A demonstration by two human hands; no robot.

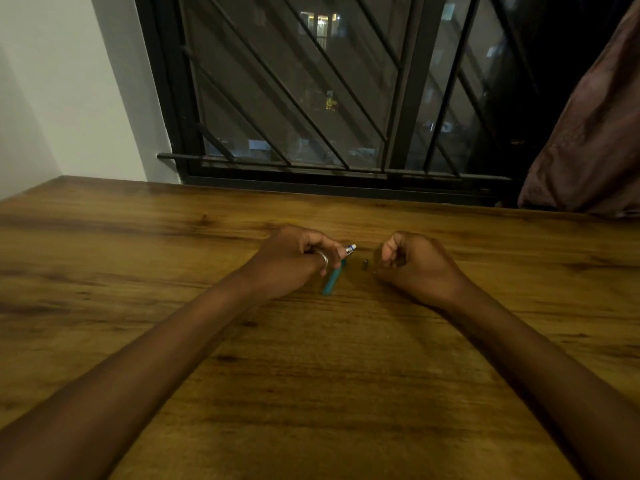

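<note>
Where the room meets the night outside, a wide window point(311, 98) fills the far side of the view, its dark frame crossed by slanted black bars point(263, 74); lit buildings show faintly through the glass. A plain white wall point(69, 98) stands to the left of the window, and a brownish curtain point(595, 133) hangs at the right edge, its lower part reaching the back of the table. The table point(138, 271) is brown wood with a strong, dark-streaked grain, and it fills the whole lower half of the view, its far edge running just under the window sill. Two bare forearms reach from the lower corners toward the middle of the table.

The left hand point(291, 261) rests on the wood, knuckles up, with a silver ring point(322, 258) on one finger. Its fingers are curled and pinch a small tube point(350, 249), whose white and blue end sticks out to the right, raised a little above the table. A teal tube point(333, 280) lies flat on the table just under this hand, slanting toward the viewer, its far end hidden by the fingers.

The right hand point(415, 268) rests near the left, with a narrow gap between them. Its fingers are curled inward with the thumb pressed to the forefinger; whether they pinch anything cannot be told. A dark piece point(365, 264), very small, lies on the table in the gap, apart from both hands and just right of the teal tube.
</note>
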